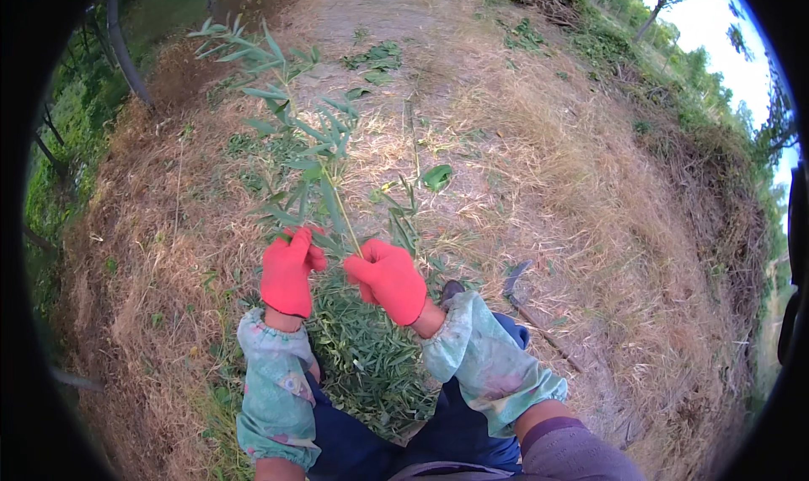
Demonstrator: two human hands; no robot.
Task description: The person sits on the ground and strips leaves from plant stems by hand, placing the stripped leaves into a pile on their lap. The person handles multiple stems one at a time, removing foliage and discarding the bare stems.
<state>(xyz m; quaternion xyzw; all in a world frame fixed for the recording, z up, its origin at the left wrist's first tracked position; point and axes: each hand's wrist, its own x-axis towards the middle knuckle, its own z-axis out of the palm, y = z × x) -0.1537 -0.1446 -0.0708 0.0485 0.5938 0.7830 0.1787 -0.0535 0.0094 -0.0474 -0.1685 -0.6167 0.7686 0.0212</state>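
Both my hands wear red gloves and pale flowered sleeve covers. My right hand (388, 279) pinches the thin yellowish stem of a long leafy green branch (291, 123) that reaches up and away to the left. My left hand (288, 270) is closed around leaves low on the same branch, just left of the stem. Below my hands, between my knees, lies a pile of stripped narrow green leaves (366, 359).
Dry straw-coloured grass (548, 161) covers the ground all round. A curved-bladed sickle (527, 300) with a wooden handle lies on the grass to my right. Green bushes and tree trunks (118, 42) stand at the left edge, more shrubs at the upper right.
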